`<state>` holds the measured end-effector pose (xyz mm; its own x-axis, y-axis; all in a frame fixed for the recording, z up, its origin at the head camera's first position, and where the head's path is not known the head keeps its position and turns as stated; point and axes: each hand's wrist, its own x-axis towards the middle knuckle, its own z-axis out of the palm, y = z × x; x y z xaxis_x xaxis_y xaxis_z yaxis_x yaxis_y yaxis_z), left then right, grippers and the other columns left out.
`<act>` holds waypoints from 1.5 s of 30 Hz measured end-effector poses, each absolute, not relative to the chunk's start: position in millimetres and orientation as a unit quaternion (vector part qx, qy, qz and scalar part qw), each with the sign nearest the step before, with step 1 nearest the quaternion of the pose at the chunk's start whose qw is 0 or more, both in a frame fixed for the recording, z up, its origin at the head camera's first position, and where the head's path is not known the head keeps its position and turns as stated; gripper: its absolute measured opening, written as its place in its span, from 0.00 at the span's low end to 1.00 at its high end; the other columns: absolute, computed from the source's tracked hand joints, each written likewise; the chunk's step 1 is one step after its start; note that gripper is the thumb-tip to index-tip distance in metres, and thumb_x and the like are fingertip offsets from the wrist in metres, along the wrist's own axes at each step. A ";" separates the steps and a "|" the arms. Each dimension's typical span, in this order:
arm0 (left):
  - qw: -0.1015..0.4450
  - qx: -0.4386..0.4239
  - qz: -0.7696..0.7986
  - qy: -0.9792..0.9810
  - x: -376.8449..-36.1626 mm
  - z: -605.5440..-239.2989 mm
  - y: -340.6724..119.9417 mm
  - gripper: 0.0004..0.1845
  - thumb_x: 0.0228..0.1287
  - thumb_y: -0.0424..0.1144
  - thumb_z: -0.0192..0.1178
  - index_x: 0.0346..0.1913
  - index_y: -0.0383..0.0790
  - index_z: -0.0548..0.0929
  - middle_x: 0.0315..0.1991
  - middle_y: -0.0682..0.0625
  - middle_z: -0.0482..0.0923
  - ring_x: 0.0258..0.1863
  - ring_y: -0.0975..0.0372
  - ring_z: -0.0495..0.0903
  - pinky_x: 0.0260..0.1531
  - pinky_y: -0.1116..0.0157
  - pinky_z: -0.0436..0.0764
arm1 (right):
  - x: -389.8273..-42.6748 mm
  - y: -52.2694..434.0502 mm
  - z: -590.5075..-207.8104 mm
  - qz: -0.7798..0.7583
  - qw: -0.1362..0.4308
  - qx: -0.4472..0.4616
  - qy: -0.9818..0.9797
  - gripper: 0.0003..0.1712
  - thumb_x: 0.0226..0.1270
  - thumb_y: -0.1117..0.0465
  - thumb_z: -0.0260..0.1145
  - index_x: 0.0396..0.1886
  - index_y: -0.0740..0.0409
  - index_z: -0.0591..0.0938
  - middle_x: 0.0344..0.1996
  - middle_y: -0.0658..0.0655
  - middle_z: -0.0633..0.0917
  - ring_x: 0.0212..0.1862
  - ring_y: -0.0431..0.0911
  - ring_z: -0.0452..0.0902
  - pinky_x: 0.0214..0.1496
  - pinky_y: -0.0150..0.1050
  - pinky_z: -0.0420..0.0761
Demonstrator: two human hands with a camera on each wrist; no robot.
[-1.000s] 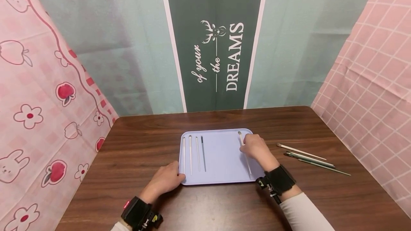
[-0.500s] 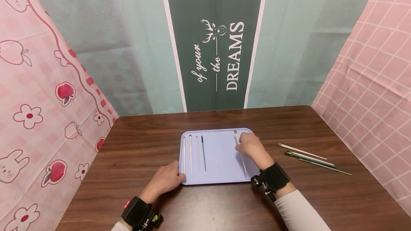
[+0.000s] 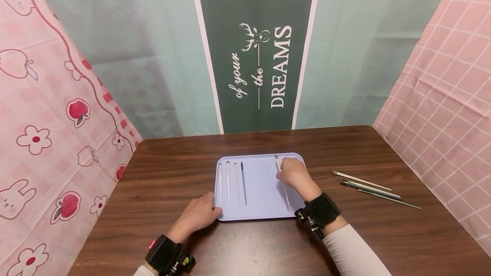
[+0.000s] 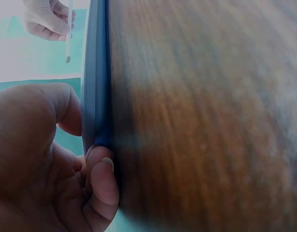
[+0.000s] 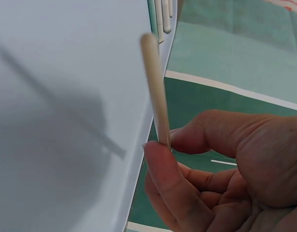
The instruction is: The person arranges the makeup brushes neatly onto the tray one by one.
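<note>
A lilac tray (image 3: 264, 210) lies on the brown wooden table (image 3: 176, 169). Along its left side lie several thin brushes (image 3: 232, 182), side by side. My right hand (image 3: 293, 173) pinches a cream-handled brush (image 3: 281, 180) between thumb and fingers just above the tray's right half; its handle (image 5: 155, 99) shows close up in the right wrist view. My left hand (image 3: 197, 214) grips the tray's near left corner (image 4: 94, 96), thumb on top and fingers curled under the rim.
To the right of the tray, on the table, lie three more brushes (image 3: 368, 186), one cream and two dark. Pink patterned cloths hang on both sides and a green banner at the back.
My right hand has carried the cream brush leftward over the tray, from near its right edge toward the middle. The left hand has stayed on the corner.
</note>
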<state>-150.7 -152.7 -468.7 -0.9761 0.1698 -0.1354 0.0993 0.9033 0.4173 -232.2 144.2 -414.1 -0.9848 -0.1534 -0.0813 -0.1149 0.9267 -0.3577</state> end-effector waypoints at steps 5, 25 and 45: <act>0.088 0.067 0.210 0.972 -150.5 -469.4 -152.1 0.13 0.60 0.44 0.62 0.39 0.38 0.75 0.27 0.51 0.71 0.26 0.57 0.70 0.28 0.59 0.71 | -232.0 139.8 -416.1 -0.179 0.049 -0.070 0.980 0.16 0.54 0.64 0.67 0.13 0.55 0.70 0.16 0.51 0.70 0.22 0.46 0.65 0.26 0.37 0.66; 0.091 0.061 0.215 0.970 -151.6 -468.4 -153.5 0.13 0.61 0.44 0.62 0.40 0.38 0.76 0.27 0.50 0.71 0.26 0.58 0.70 0.27 0.60 0.70 | -240.1 101.4 -415.7 -0.194 0.063 -0.061 0.977 0.16 0.59 0.63 0.68 0.17 0.57 0.71 0.19 0.53 0.70 0.24 0.48 0.67 0.27 0.37 0.67; 0.084 0.069 0.216 0.970 -150.3 -469.9 -154.7 0.14 0.60 0.44 0.63 0.41 0.37 0.76 0.28 0.51 0.71 0.26 0.58 0.70 0.27 0.60 0.71 | -241.1 75.9 -422.5 -0.201 0.082 -0.056 0.974 0.17 0.58 0.64 0.68 0.15 0.56 0.70 0.18 0.53 0.71 0.24 0.48 0.69 0.27 0.38 0.68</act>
<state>-150.3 -154.7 -469.9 -0.9764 0.1693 -0.1340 0.0967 0.8976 0.4300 -241.1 75.9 -422.5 -0.9801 -0.1428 -0.1377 -0.0764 0.9125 -0.4019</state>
